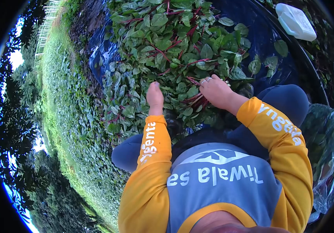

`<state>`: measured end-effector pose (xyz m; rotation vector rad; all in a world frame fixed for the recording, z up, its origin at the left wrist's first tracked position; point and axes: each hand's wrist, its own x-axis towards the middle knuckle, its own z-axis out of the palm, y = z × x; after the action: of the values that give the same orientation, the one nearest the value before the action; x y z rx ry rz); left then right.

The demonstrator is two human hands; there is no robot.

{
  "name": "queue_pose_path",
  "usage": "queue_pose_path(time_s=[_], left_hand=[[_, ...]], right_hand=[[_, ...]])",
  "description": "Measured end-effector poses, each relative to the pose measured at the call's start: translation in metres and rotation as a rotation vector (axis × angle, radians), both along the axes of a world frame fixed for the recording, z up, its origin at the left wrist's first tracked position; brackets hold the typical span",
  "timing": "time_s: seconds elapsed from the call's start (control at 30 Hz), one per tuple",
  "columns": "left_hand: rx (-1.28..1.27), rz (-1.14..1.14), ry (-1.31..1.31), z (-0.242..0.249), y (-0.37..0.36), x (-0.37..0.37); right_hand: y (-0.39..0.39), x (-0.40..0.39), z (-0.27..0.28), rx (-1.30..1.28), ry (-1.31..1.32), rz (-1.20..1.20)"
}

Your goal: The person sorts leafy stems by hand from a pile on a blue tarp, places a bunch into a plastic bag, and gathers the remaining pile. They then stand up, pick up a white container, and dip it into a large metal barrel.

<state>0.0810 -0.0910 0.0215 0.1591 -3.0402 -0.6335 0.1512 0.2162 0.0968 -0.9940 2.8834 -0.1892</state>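
A large heap of leafy greens with red stems, which look like Malabar spinach, lies in front of me. My right hand, with rings on it, is closed around a small bunch of red-stemmed greens at the near side of the heap. Leaves and stem ends stick out to its left. To the left, my left hand is over the near edge of the leaves. Its thumb side faces me and its fingers are hidden, so I cannot make out whether it grips anything.
Dark blue plastic sheeting lies under the heap, with a few loose leaves on it. A white plastic container is at the upper right. Clear plastic bags sit by my right side. Leafy plants and trees stand to the left.
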Motion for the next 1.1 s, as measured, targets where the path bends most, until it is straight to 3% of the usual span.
queue_pose_path(time_s=[0.03,0.07,0.13,0.2,0.27,0.3,0.37,0.4,0.47,0.5,0.53,0.6,0.63,0.67,0.73,0.8,0.87,0.93,1.0,1.1], left_hand=[[-0.413,-0.034,0.042,0.018,-0.02,0.003],[-0.537,0.366,-0.206,0.016,-0.012,0.011],[-0.168,0.139,-0.233,0.031,-0.015,0.012],[-0.011,-0.451,0.042,0.031,0.012,0.011],[0.004,-0.766,0.091,0.048,0.061,0.012],[0.01,-0.765,0.1,0.045,0.067,0.008],[-0.164,-0.985,0.189,0.04,0.08,-0.001],[-0.156,-0.992,0.193,0.04,0.084,-0.001],[-0.14,-0.928,-0.137,0.039,0.085,0.007],[-0.051,-0.998,0.05,0.041,0.088,0.012],[-0.052,-1.008,0.043,0.042,0.092,0.014],[0.244,-0.927,-0.225,0.05,0.104,0.015],[0.356,-0.839,-0.532,0.069,0.111,0.009],[0.524,-0.663,-0.928,0.055,0.105,-0.007],[0.579,-0.641,-0.56,0.03,0.105,-0.041],[0.307,-0.699,0.031,0.014,0.131,-0.075],[0.33,-0.702,-0.065,-0.02,0.162,-0.091],[0.354,-0.712,-0.153,-0.023,0.18,-0.099],[0.051,-0.706,-0.554,-0.02,0.186,-0.108],[0.607,-0.394,-0.704,0.015,0.16,-0.132]], right_hand=[[0.003,-0.001,0.0,-0.031,0.023,-0.007],[0.005,-0.002,0.0,-0.029,0.025,-0.007],[0.005,-0.001,0.0,0.015,0.044,0.02],[0.003,0.0,-0.001,0.01,0.045,0.04],[0.002,-0.002,0.001,0.023,0.06,0.06],[0.001,-0.002,0.003,-0.007,0.02,0.049],[0.002,-0.002,0.002,-0.027,-0.019,0.029],[0.002,-0.001,0.001,-0.089,0.104,-0.031],[0.006,0.0,-0.002,-0.148,0.222,-0.101],[0.008,-0.001,0.0,-0.187,0.234,-0.043],[0.009,-0.002,0.0,-0.23,0.246,0.017],[0.005,0.0,-0.013,-0.262,0.238,0.023],[0.004,0.002,-0.011,-0.202,0.063,0.036],[0.005,0.005,-0.009,-0.138,-0.112,0.048],[0.007,0.009,-0.016,-0.16,-0.064,0.051],[0.006,0.011,-0.01,-0.101,-0.086,0.097],[0.006,0.011,-0.009,-0.081,-0.108,0.1],[0.005,0.008,-0.006,-0.042,-0.17,0.106],[0.005,0.008,-0.004,-0.077,-0.172,0.098],[0.009,0.011,-0.003,-0.116,-0.149,0.085]])
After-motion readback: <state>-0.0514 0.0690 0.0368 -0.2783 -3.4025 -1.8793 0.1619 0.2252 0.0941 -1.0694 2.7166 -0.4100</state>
